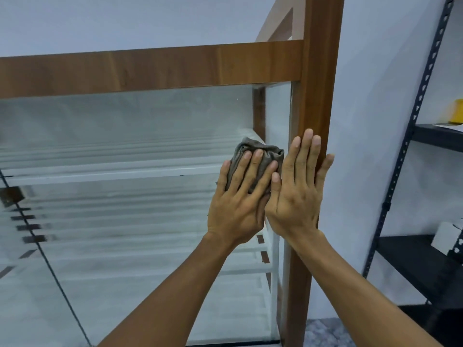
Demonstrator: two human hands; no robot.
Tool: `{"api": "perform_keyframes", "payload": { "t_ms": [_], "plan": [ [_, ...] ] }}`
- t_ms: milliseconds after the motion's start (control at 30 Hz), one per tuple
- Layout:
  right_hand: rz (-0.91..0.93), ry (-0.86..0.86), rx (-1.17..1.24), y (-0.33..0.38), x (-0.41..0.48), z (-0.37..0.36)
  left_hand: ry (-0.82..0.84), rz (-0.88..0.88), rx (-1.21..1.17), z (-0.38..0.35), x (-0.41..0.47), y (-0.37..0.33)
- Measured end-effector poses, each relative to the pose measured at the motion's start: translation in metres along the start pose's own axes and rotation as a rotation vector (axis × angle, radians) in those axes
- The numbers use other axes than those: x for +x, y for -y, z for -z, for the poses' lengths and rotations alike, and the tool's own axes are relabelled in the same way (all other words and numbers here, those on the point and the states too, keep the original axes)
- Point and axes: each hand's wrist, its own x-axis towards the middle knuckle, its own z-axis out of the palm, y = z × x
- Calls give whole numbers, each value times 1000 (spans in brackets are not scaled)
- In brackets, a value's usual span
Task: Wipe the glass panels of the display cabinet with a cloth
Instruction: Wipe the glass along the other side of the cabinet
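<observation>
Two hands lie flat, touching side by side. The left hand (238,204) presses one crumpled grey cloth (260,151) with straight fingers onto the display cabinet's front glass panel (125,221), near its right edge. The right hand (298,194), fingers straight, rests on one wooden corner post (318,83). Farther right, one black metal rack (413,136) shows two shelves.

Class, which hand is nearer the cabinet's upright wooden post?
Right. The right hand lies flat against the post; the left hand presses the cloth on the glass, further left.

No readable text, labels or numbers anywhere in view.
</observation>
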Motion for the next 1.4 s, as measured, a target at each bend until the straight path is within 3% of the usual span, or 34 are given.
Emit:
{"api": "perform_keyframes", "payload": {
  "t_ms": [267,1100,1333,1400],
  "plan": [
    [156,140,59,55,-15,-35,-39,104,31,25,-30,66],
    [272,146,74,325,-37,-141,-73,231,72,111,-152,309],
    [278,165,36,333,-42,-147,-107,389,81,121,-189,348],
    [274,163,34,333,-42,-148,-158,524,54,118,-194,338]
  ]
}}
